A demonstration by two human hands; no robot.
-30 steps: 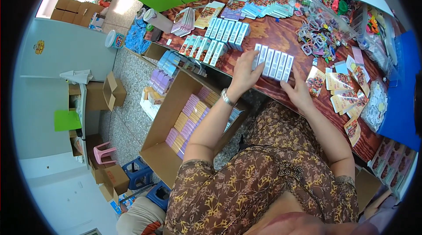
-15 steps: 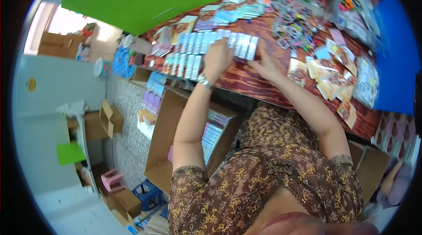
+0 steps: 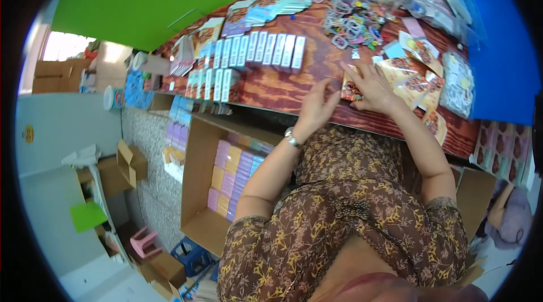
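My right hand (image 3: 370, 90) lies with fingers spread over a flat, picture-printed yellow-orange carton (image 3: 352, 88) near the table's front edge. Just left of that carton is my left hand (image 3: 318, 107), its fingers slightly bent and apart, with nothing visible in it. To the left stand two rows of small boxes: white and lilac ones (image 3: 277, 50) behind, green-and-white ones (image 3: 218, 84) in front. More flat yellow-orange cartons (image 3: 403, 76) lie fanned out beside my right hand.
Flat blue cartons (image 3: 271, 8) are fanned at the back. Colourful small trinkets (image 3: 353, 19) heap behind my hands, near a clear bag of white pieces (image 3: 457, 84). An open cardboard box (image 3: 195, 189) with wrapped packs stands below the table; a blue stool (image 3: 192, 257) is on the floor.
My left hand has left the row of boxes and moved right, toward the flat carton. My right hand has moved right from the row's end onto that carton. The view has shifted.
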